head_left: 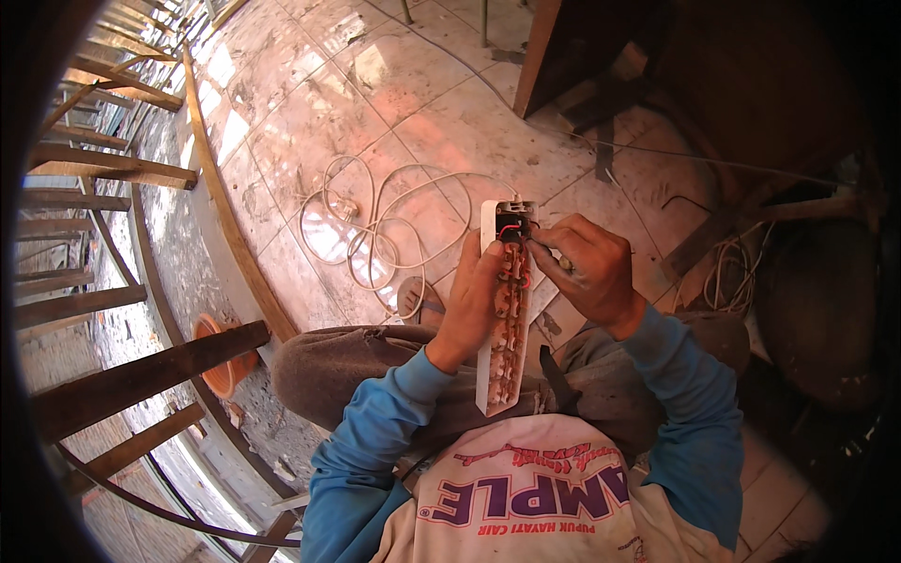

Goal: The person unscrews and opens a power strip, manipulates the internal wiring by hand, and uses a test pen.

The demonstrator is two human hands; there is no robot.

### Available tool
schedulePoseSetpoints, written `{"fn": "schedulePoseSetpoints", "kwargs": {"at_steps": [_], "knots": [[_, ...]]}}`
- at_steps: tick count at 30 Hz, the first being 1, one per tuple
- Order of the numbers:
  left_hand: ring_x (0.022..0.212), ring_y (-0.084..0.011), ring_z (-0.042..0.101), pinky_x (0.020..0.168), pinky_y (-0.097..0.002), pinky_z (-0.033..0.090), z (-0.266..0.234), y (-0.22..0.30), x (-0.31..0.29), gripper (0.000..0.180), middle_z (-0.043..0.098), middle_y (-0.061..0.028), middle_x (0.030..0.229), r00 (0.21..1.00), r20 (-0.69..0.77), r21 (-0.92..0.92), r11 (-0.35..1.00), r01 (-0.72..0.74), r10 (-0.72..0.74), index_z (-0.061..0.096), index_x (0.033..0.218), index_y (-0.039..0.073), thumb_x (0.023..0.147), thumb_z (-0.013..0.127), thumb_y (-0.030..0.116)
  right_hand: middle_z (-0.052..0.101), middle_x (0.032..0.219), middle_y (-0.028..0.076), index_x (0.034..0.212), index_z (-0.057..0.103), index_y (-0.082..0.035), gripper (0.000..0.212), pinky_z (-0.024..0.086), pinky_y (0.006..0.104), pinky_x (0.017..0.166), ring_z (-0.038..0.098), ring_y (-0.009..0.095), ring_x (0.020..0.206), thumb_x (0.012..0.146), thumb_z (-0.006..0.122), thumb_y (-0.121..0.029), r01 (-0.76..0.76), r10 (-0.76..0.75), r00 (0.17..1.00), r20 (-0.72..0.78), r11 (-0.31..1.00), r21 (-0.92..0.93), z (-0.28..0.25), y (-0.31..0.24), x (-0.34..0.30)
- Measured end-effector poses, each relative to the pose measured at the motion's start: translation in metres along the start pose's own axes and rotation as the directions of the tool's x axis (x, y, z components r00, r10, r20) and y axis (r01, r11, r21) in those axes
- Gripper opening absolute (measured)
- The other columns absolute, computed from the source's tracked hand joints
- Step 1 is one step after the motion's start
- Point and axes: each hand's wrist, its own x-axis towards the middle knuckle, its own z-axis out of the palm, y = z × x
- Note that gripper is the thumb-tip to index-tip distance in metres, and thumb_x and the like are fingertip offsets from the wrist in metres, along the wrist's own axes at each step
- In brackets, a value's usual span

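An opened white power strip (487, 375) stands lengthwise over my lap, its inside facing up. Rows of coppery contact strips (508, 324) run along it, and a short red wire (509, 228) shows by a black part at the far end. My left hand (469, 305) grips the casing from the left, thumb lying along its edge. At the far right end, my right hand (591, 267) has its fingertips pinched together beside the black part; what they hold is too small to make out. A white cord (375, 220) leaves the far end and lies in loose loops on the floor.
Wooden slats (113, 169) and a curved rail line the left side, with an orange clay pot (223, 357) by them. Dark wooden furniture (582, 56) stands at the far right. A cable coil (732, 272) lies on the right, and dirty tiles (310, 113) cover the floor.
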Motion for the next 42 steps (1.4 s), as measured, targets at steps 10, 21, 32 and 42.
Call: {"fn": "schedulePoseSetpoints", "kwargs": {"at_steps": [10,21,32,42], "knots": [[0.090,-0.0093,0.057,0.081,-0.0265,0.049,0.002,-0.001,-0.002,0.033,0.057,-0.0051,0.102,1.000,-0.015,0.099,0.995,0.018,-0.017,0.049,0.117,0.006,0.106,0.034,0.032,0.064,0.080,0.009,0.086,0.067,-0.003,0.015,0.050,0.0315,0.060,0.064,0.023,0.069,0.076,0.077,-0.008,-0.298,0.272,0.947,0.169,0.943,0.150,0.005,0.004,-0.001],[0.093,-0.0091,0.058,0.083,-0.0258,0.048,-0.011,-0.021,0.006,0.036,0.058,-0.0039,0.105,0.995,0.080,0.017,0.998,0.063,-0.065,0.052,0.119,0.006,0.106,0.033,0.034,0.061,0.080,0.010,0.081,0.062,-0.004,0.014,0.050,0.0340,0.064,0.063,0.025,0.072,0.071,0.072,-0.005,-0.353,0.313,0.922,0.229,0.922,0.159,-0.010,0.011,0.009],[0.100,-0.0151,0.054,0.087,-0.0307,0.046,0.000,0.001,0.005,0.038,0.052,-0.0096,0.108,0.998,0.058,0.204,0.979,0.010,-0.023,0.051,0.122,0.001,0.106,0.032,0.030,0.061,0.085,0.012,0.087,0.060,-0.005,0.016,0.052,0.0402,0.064,0.063,0.033,0.074,0.075,0.070,-0.005,-0.184,0.181,0.969,0.169,0.983,-0.002,-0.009,0.013,0.005],[0.099,-0.0156,0.053,0.088,-0.0316,0.045,-0.007,-0.008,0.007,0.039,0.051,-0.0081,0.105,0.998,0.053,0.240,0.970,-0.046,0.034,0.052,0.118,0.001,0.106,0.032,0.032,0.061,0.080,0.015,0.085,0.061,-0.002,0.012,0.049,0.0405,0.065,0.062,0.034,0.073,0.077,0.068,-0.006,-0.300,0.284,0.943,0.172,0.951,0.078,-0.003,0.006,0.005]]}}
